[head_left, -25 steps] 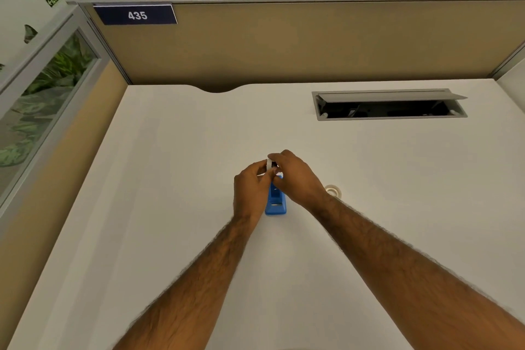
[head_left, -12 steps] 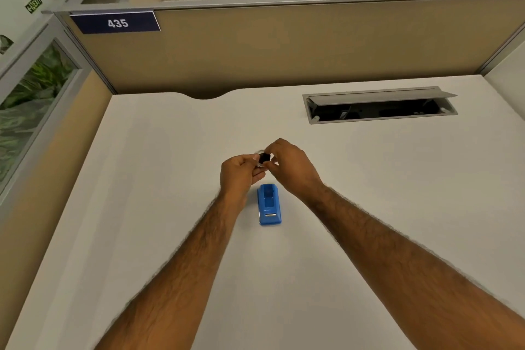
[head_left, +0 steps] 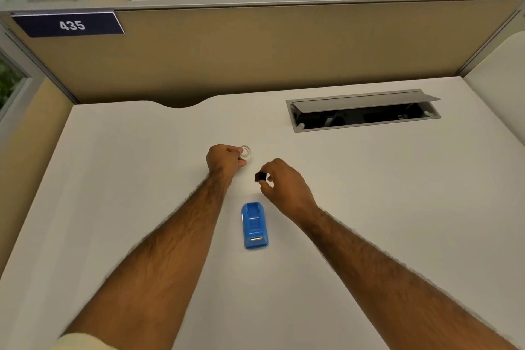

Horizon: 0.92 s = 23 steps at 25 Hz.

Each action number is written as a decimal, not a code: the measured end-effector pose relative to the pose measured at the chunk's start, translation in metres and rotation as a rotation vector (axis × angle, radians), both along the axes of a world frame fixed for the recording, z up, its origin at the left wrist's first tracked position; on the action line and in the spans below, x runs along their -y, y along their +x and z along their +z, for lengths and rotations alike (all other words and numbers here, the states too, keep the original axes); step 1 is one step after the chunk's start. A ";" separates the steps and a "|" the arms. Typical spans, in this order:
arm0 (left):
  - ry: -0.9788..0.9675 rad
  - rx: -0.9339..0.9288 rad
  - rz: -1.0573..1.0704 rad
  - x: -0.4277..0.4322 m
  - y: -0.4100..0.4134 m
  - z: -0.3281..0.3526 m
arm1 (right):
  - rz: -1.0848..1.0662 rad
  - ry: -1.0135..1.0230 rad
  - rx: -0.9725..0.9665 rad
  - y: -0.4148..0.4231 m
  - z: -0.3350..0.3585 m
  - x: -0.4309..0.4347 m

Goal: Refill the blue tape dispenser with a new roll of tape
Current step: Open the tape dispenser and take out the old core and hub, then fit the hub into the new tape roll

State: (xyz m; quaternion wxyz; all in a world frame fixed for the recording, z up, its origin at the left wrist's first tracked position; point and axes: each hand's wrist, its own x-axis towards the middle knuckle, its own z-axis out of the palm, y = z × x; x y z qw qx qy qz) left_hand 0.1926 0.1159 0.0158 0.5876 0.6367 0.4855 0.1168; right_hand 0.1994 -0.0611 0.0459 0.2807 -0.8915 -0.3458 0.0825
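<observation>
The blue tape dispenser [head_left: 254, 225] lies on the white desk [head_left: 397, 207], its roll bay empty, nearer to me than both hands. My left hand [head_left: 224, 159] pinches a small clear ring of tape [head_left: 246, 151] at its fingertips, just above the desk. My right hand [head_left: 284, 183] holds a small black spool core [head_left: 260, 176] between thumb and fingers, a little right of the ring and beyond the dispenser. The two hands are apart.
An open grey cable hatch [head_left: 363, 111] is set into the desk at the back right. A tan partition [head_left: 284, 45] with a blue "435" plate [head_left: 69, 25] closes the far side. A glass-topped partition runs along the left.
The hands lifted off the dispenser and then separated: the left hand carried the clear ring away to the left, the right hand kept the black core. The dispenser stays on the desk.
</observation>
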 end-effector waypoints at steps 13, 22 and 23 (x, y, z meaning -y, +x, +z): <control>0.103 -0.173 -0.050 -0.004 -0.024 0.000 | -0.007 0.008 -0.027 0.001 -0.010 0.008; -0.161 0.037 -0.273 0.063 -0.120 0.048 | 0.030 0.163 -0.350 -0.035 0.011 0.016; -0.214 0.033 -0.295 0.067 -0.126 0.051 | 0.037 0.180 -0.370 -0.040 0.013 0.020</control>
